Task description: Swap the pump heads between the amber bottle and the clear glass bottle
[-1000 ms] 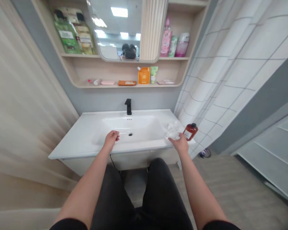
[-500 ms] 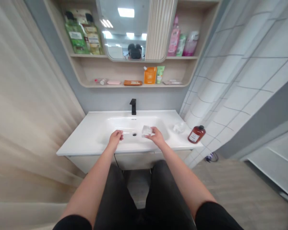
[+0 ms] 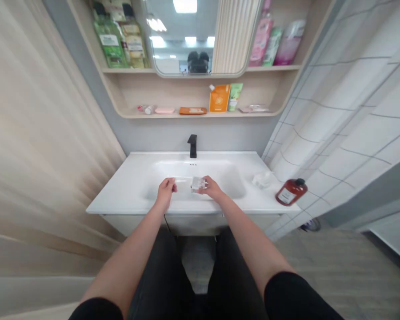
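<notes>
Both my hands are over the front of the white sink basin (image 3: 230, 178). My right hand (image 3: 210, 188) is closed on a small clear plastic piece (image 3: 197, 183), held over the basin. My left hand (image 3: 166, 190) is closed in a pinch on the other end of what looks like thin clear film stretched between the hands; its edge is hard to make out. A black tap (image 3: 192, 146) stands at the back of the basin.
A crumpled clear wrapper (image 3: 262, 179) and a brown bottle (image 3: 290, 192) lie on the counter's right end. A shelf above holds an orange pouch (image 3: 219, 98), tubes and bottles, with a mirror (image 3: 190, 35) over it. A white tiled wall stands at the right.
My right hand left the wrapper by the brown bottle and carried a clear piece left over the basin. My left hand came up to meet it. The view shifted closer.
</notes>
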`<state>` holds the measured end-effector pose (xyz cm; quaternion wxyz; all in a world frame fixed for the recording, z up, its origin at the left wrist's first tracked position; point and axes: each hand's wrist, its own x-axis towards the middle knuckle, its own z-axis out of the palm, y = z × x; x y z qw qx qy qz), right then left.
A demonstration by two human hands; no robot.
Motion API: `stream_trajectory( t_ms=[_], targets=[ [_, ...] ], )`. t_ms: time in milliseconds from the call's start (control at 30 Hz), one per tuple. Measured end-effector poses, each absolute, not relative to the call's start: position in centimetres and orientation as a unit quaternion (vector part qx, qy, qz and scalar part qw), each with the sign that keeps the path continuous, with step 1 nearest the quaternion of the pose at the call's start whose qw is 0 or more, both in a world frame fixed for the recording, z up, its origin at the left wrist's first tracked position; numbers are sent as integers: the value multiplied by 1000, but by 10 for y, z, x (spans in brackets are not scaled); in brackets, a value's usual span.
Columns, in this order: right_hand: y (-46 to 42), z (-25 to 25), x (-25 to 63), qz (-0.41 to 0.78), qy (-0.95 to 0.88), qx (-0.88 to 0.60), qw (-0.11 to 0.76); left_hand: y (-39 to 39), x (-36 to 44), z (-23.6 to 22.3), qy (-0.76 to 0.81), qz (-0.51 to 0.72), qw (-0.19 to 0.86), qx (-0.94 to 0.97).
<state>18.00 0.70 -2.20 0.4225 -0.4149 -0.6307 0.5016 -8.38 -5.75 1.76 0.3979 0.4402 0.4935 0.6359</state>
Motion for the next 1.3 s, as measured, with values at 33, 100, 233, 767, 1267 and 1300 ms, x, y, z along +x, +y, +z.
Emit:
stream_trajectory(
  t_ms=[33,100,233,767,1267,1300],
  targets=[
    [7,-22,181,500,-634,-414,419,-53,-81,22,484,643,398,439],
    [6,-21,181,501,-639,-418,408,-42,-76,33,470,656,396,438],
    [6,-19,180,498,-649,-421,393,-20,-67,57,477,620,376,497],
    [6,-21,177,449,-682,-430,385,-12,-45,131,500,287,101,811],
    [1,-11,175,427,-690,-436,390,-2,-32,93,444,231,198,843],
    [1,-10,175,433,-689,-429,393,-2,-33,91,424,256,233,837]
  ],
)
